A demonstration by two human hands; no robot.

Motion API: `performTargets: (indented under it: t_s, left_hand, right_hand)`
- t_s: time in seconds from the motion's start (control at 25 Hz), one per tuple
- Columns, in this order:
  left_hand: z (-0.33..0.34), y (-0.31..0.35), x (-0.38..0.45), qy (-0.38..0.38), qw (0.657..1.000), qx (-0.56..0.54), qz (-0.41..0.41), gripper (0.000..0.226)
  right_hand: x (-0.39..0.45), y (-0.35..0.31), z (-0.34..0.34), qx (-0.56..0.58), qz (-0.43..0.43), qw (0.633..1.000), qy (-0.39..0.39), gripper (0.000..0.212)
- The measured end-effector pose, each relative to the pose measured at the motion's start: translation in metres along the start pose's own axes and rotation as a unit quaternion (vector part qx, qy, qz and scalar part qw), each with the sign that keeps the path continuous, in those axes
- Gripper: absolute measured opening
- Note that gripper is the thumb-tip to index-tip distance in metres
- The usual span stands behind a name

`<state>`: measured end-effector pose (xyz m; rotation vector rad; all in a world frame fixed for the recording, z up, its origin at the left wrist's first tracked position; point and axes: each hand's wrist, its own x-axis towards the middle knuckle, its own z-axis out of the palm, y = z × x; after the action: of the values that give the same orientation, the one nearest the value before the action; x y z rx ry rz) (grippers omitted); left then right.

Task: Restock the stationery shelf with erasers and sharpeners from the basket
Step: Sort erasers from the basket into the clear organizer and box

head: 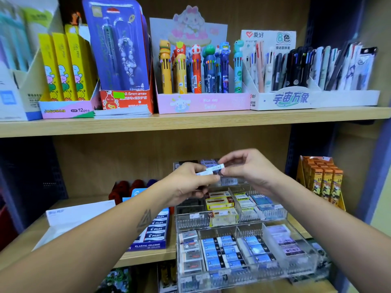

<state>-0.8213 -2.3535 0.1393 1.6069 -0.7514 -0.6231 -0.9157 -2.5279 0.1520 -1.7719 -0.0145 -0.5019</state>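
Head view shows left hand (188, 185) and right hand (249, 168) both pinching one small white eraser (211, 170) above the clear acrylic eraser organizer (232, 227) on the lower shelf (148, 256).

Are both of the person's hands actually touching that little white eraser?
Touching. The head view shows the left hand pinching one end of the white eraser and the right hand's fingertips on the other end.

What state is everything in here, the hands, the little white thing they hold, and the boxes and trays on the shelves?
left hand: pinching the white eraser
right hand: pinching its other end
white eraser: held above the tiers, tilted
acrylic organizer: tiers partly filled with erasers
Pilot eraser box: open, stocked
cartoon pen display: upright, full
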Motion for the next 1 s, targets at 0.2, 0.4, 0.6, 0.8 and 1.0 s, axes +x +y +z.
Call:
performTargets:
  t_s: [0.2,0.4,0.6,0.8,1.0]
  left_hand:
    - [-0.004,-0.008,-0.009,-0.005,0.995,-0.103,-0.013,0.02]
    - [0.011,-0.016,-0.016,0.023,0.994,-0.103,-0.012,0.01]
    - [0.033,-0.026,-0.021,0.116,0.99,-0.077,0.017,0.014]
    - [0.043,-0.035,-0.037,0.093,0.995,-0.024,0.015,0.013]
    - [0.023,-0.039,-0.051,0.085,0.994,-0.071,-0.001,0.013]
  right_hand:
    - [-0.016,0.002,-0.003,-0.02,0.004,1.0,-0.001,0.025]
    - [-0.03,0.012,0.002,-0.013,0.017,1.0,0.018,0.03]
    - [-0.042,0.012,0.027,0.085,0.141,0.979,0.118,0.018]
    - [-0.052,0.013,0.04,-0.003,0.155,0.982,0.104,0.034]
    - [-0.072,0.013,0.019,-0.312,0.048,0.944,-0.1,0.027]
